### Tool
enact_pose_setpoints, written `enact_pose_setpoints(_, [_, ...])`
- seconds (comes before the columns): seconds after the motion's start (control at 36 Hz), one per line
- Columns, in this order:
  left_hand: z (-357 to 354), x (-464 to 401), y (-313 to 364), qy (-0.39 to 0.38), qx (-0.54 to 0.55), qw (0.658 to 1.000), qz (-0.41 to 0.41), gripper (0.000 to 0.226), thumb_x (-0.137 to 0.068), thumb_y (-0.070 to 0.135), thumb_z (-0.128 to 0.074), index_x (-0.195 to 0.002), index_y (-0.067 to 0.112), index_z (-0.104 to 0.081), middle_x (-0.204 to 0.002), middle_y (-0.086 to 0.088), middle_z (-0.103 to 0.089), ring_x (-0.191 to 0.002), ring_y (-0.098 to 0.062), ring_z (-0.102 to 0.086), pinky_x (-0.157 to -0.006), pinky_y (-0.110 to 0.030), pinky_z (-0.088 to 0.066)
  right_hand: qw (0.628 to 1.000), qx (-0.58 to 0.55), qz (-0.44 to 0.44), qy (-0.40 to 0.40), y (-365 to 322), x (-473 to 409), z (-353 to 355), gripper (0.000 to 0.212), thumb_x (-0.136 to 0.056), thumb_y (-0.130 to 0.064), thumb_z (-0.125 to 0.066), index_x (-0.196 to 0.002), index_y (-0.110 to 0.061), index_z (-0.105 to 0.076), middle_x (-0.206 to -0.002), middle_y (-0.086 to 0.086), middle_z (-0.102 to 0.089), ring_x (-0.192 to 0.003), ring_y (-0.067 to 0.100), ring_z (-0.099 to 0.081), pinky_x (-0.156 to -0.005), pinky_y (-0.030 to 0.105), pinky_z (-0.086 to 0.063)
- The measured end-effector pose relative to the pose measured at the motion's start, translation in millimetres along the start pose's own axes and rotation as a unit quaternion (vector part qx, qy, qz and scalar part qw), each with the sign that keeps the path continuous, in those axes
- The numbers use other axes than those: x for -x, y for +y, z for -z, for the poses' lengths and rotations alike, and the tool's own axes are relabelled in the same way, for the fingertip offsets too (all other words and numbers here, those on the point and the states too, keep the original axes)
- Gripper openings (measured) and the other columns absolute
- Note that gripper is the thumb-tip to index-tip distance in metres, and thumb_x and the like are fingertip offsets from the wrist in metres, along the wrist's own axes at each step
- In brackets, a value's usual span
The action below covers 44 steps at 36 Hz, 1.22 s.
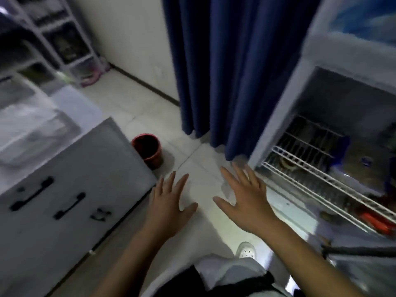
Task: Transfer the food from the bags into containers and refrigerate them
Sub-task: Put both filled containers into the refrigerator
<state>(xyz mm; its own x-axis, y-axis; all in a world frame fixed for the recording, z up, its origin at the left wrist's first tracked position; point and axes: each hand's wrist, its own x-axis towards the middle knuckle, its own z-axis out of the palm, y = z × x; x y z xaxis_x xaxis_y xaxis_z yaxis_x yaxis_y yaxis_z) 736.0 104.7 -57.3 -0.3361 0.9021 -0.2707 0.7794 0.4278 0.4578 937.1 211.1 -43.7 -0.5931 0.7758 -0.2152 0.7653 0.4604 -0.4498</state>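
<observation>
My left hand (169, 202) and my right hand (244, 198) are both stretched out in front of me over the white floor, fingers spread and straight, holding nothing. To the right stands the open refrigerator (304, 86), with white wire shelves (317, 176) and blurred food items on them, among them something red-orange (372, 219). My right hand hovers just left of the fridge's lower front edge. No bag or container is clearly visible; the picture is blurred by motion.
A grey cabinet (64, 189) with black handles stands on the left, blurred clear items on its top. A red bucket (149, 150) sits on the floor beside it. Dark blue curtains (231, 71) hang ahead. White shelving (64, 39) is at the far left. My white shoe (246, 250) shows below.
</observation>
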Motion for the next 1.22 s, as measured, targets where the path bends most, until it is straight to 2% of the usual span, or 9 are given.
enact_pose_setpoints(0.11, [20,46,-68,-0.017,0.08,0.993,0.089,0.082,-0.093,0.057,-0.059,-0.159,0.036,-0.016,-0.169,0.004,-0.006,-0.155,-0.02,-0.001,-0.125,-0.04,-0.007,0.997,0.022,0.049,-0.058,-69,-17,-37,0.08,-0.092,-0.068,-0.045,-0.154,-0.05,0.002,-0.168,-0.009,0.01,-0.153,0.021,0.012,-0.121,0.049,-0.003])
enact_pose_setpoints(0.25, [21,102,-148,0.039,0.137,0.975,0.17,0.08,-0.092,0.053,-0.063,-0.157,0.036,-0.021,-0.169,0.004,-0.01,-0.155,-0.018,-0.003,-0.125,-0.039,-0.009,0.984,0.033,0.13,-0.113,-148,-36,-82,0.078,-0.091,-0.068,-0.045,-0.155,-0.049,-0.003,-0.168,-0.008,0.007,-0.153,0.019,0.011,-0.121,0.047,-0.004])
enact_pose_setpoints(0.44, [28,163,-218,0.098,0.242,0.915,0.309,0.08,-0.09,0.058,-0.063,-0.155,0.046,-0.019,-0.169,0.01,-0.005,-0.155,-0.019,-0.002,-0.125,-0.045,-0.014,0.957,0.022,0.218,-0.192,-239,-57,-117,0.07,-0.09,-0.065,-0.049,-0.145,-0.06,-0.005,-0.167,-0.013,0.004,-0.153,0.014,0.007,-0.121,0.043,-0.003])
enact_pose_setpoints(0.53, [36,175,-246,0.123,0.262,0.888,0.357,0.081,-0.089,0.058,-0.064,-0.155,0.047,-0.018,-0.169,0.012,-0.001,-0.155,-0.017,0.001,-0.125,-0.044,-0.014,0.947,0.022,0.24,-0.213,-276,-81,-132,0.07,-0.091,-0.062,-0.051,-0.147,-0.057,-0.009,-0.167,-0.011,0.0,-0.153,0.015,0.002,-0.122,0.043,-0.006])
enact_pose_setpoints(0.69, [73,180,-300,0.163,0.266,0.845,0.435,0.082,-0.089,0.055,-0.066,-0.156,0.045,-0.02,-0.169,0.008,-0.001,-0.156,-0.02,-0.002,-0.124,-0.044,-0.017,0.908,0.006,0.317,-0.273,-365,-130,-174,0.07,-0.091,-0.065,-0.049,-0.148,-0.059,-0.009,-0.163,-0.021,0.011,-0.151,0.006,0.013,-0.122,0.042,0.001])
enact_pose_setpoints(0.83, [128,164,-345,0.193,0.24,0.83,0.466,0.081,-0.09,0.051,-0.068,-0.156,0.038,-0.024,-0.169,0.005,-0.006,-0.155,-0.018,-0.004,-0.123,-0.045,-0.019,0.875,-0.001,0.368,-0.315,-447,-169,-191,0.071,-0.094,-0.06,-0.051,-0.153,-0.053,-0.013,-0.165,-0.017,0.01,-0.152,0.009,0.014,-0.124,0.047,-0.006])
enact_pose_setpoints(0.97, [188,149,-391,0.216,0.183,0.822,0.494,0.081,-0.09,0.052,-0.067,-0.156,0.039,-0.022,-0.169,0.004,-0.002,-0.155,-0.02,-0.001,-0.124,-0.044,-0.014,0.849,-0.028,0.4,-0.343,-516,-201,-211,0.071,-0.095,-0.056,-0.053,-0.154,-0.049,-0.014,-0.166,-0.015,0.01,-0.151,0.009,0.014,-0.124,0.045,-0.003])
enact_pose_setpoints(1.11, [228,142,-430,0.261,0.187,0.811,0.489,0.081,-0.09,0.048,-0.068,-0.157,0.04,-0.022,-0.169,0.004,-0.002,-0.156,-0.02,0.0,-0.125,-0.049,-0.014,0.82,0.07,0.475,-0.311,-572,-222,-241,0.079,-0.094,-0.063,-0.046,-0.154,-0.051,0.005,-0.165,-0.006,0.022,-0.151,0.02,0.023,-0.12,0.048,0.004])
enact_pose_setpoints(1.22, [245,136,-463,0.273,0.209,0.809,0.477,0.081,-0.09,0.047,-0.068,-0.156,0.042,-0.021,-0.169,0.007,0.001,-0.156,-0.02,0.003,-0.125,-0.05,-0.014,0.818,0.075,0.502,-0.269,-609,-230,-259,0.076,-0.091,-0.065,-0.043,-0.146,-0.058,0.009,-0.164,-0.007,0.022,-0.15,0.025,0.02,-0.12,0.054,-0.001])
